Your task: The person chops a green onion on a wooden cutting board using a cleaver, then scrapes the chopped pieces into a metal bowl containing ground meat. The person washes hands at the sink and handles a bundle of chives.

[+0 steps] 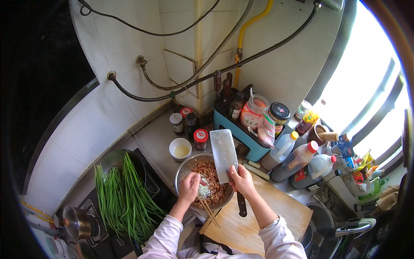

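My right hand (pixel 243 182) grips a cleaver (pixel 223 153) where its blade meets the dark handle. The broad blade points up and away from me, over the right side of a metal bowl (pixel 178 173). Reddish-brown minced filling (pixel 216 181), probably meat, is in the bowl, with a pale chopped heap (pixel 204 189) on it. Above the bowl's left side my left hand (pixel 190 185) has its fingers curled together; whether they hold anything is hidden. Two wooden chopsticks (pixel 208 212) lean over the bowl's near rim, close to the left hand. Under my right forearm lies a wooden cutting board (pixel 258 220).
Long green chives (pixel 126 197) lie across a wok (pixel 142 165) at left, beside a small pot (pixel 76 223). Behind the bowl stand a white bowl of liquid (pixel 180 149) and jars (pixel 201 139). A blue toaster (pixel 239 137), large bottles (pixel 291 162) and a sink (pixel 320 223) line the right.
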`<action>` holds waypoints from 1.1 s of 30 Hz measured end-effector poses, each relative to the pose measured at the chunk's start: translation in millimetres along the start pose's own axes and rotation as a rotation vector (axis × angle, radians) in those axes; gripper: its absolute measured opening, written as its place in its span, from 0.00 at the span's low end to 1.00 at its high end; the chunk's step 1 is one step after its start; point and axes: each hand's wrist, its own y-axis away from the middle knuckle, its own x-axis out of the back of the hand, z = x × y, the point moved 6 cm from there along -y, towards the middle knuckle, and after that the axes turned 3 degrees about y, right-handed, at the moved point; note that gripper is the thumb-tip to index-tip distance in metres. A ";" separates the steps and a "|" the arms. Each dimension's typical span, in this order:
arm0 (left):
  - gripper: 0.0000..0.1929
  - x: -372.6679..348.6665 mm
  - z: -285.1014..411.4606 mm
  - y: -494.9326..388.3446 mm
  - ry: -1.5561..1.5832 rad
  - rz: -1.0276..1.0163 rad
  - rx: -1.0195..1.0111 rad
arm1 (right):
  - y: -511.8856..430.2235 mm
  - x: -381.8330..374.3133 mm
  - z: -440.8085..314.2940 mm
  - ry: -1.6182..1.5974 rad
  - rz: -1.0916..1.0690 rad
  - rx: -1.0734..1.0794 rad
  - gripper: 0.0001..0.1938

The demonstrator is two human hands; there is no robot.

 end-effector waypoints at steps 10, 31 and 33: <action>0.25 2.3 -18.2 -16.7 -0.402 -0.136 -0.040 | 24.5 -8.2 -8.6 -0.886 -0.540 -0.243 0.27; 0.11 -31.9 12.1 3.0 -0.789 0.210 -0.379 | 192.8 129.1 32.9 -1.256 -0.620 -0.169 0.21; 0.11 -30.9 30.3 5.4 -0.660 0.311 -0.616 | 208.9 144.9 46.8 -1.252 -0.575 -0.150 0.24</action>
